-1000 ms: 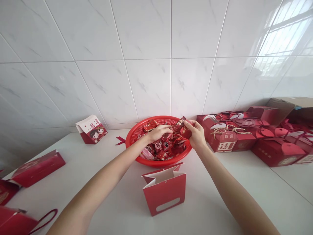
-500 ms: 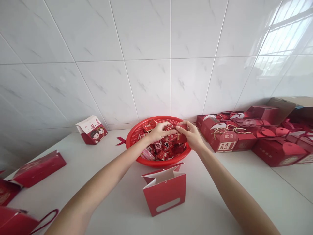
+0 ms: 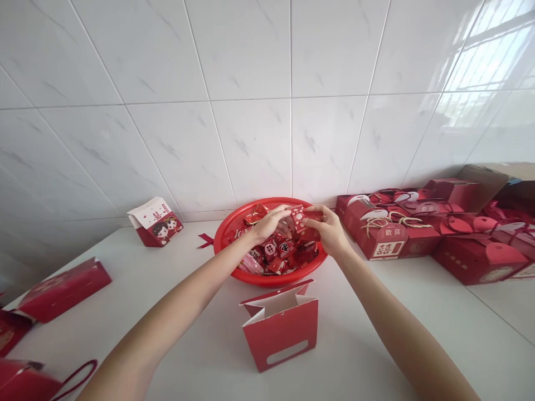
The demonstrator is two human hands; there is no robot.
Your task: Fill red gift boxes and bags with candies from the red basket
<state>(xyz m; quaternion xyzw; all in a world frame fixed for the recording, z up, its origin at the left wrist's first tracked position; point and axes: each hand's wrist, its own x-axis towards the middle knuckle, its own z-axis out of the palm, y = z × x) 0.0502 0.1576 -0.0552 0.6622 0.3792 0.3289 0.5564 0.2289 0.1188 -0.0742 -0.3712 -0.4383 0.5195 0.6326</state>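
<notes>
Over the round red plastic basket [image 3: 234, 273], my right hand [image 3: 330, 228] pinches a small red candy packet with pale dots [image 3: 298, 216]. My left hand [image 3: 271, 224] hovers just left of that packet, its fingers curved and apart with nothing plainly held. Wrapped candies [image 3: 278, 250] in red and pink fill the basket below both hands. In front of the basket stands a red paper gift box [image 3: 282, 334], its top open and a cut-out slot low on its near side.
A white-and-red printed box [image 3: 156, 223] stands by the tiled wall at left. Red boxes [image 3: 64, 289] line the left edge of the white table [image 3: 188, 345]. Many red gift boxes [image 3: 384, 239], some with rope handles, crowd the right, with a cardboard carton [image 3: 485, 178] behind.
The left hand's fingers have come away from the packet, which now shows its dotted face in my right hand. Basket and boxes stay put; the view has shifted slightly.
</notes>
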